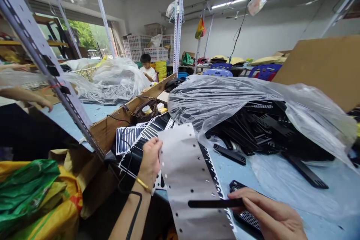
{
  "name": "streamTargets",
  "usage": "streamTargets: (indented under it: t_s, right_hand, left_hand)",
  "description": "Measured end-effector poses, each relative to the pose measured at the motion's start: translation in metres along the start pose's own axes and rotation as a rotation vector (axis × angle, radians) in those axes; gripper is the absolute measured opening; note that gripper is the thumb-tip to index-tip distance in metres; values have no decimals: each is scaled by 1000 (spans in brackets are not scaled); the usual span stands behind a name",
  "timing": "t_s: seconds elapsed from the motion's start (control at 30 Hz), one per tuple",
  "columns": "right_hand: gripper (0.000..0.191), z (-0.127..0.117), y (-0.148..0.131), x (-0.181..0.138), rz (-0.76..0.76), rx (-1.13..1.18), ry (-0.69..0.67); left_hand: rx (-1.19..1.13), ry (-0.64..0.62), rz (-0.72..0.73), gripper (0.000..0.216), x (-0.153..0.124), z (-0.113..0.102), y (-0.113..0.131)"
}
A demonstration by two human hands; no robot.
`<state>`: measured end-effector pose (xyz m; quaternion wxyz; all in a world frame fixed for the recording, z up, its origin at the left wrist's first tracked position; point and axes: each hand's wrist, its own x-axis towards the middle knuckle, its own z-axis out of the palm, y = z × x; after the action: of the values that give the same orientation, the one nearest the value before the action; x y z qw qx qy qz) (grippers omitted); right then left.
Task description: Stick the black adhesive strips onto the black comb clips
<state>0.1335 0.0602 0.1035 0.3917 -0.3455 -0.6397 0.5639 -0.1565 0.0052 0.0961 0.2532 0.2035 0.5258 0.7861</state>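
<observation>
My left hand point(151, 159), with a gold bracelet at the wrist, is closed on the left edge of a white perforated sheet point(184, 167). The sheet hangs tilted in front of me, small holes along its sides. Between the thumb and fingers of my right hand point(271, 212) is a thin black strip point(212, 204), held across the lower part of the sheet; I cannot tell whether the two touch. Under the right hand lies a black part with a mesh pattern point(249, 220). Sheets with black strip shapes point(147, 137) are spread behind the left hand.
On the blue table point(229, 170), a clear plastic bag point(219, 97) covers a heap of black slotted parts point(253, 127). A wooden board point(112, 125) and metal post point(50, 60) stand left. Yellow and green bags point(36, 198) fill the lower left. Other people sit beyond.
</observation>
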Motion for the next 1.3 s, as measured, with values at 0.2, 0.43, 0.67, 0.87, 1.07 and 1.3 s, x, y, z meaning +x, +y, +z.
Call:
streamTargets:
  t_s: [0.2, 0.43, 0.67, 0.87, 1.07, 1.3]
  right_hand:
    - [40, 25, -13, 8, 55, 215, 153]
    - [39, 16, -5, 10, 52, 151, 241]
    - [40, 16, 4, 23, 79, 178, 250]
    - [35, 12, 8, 17, 79, 152, 232]
    - [35, -1, 12, -6, 25, 28, 250]
    - [28, -60, 10, -68, 104, -118, 183]
  left_hand:
    - [256, -4, 51, 6, 67, 35, -31]
    - [420, -126, -1, 22, 55, 46, -78]
    - [363, -156, -14, 25, 8, 21, -62]
    - [178, -392, -224, 31, -55, 16, -41]
    - [1, -650, -548, 43, -74, 35, -40]
    - [4, -789, -681, 33, -92, 54, -54]
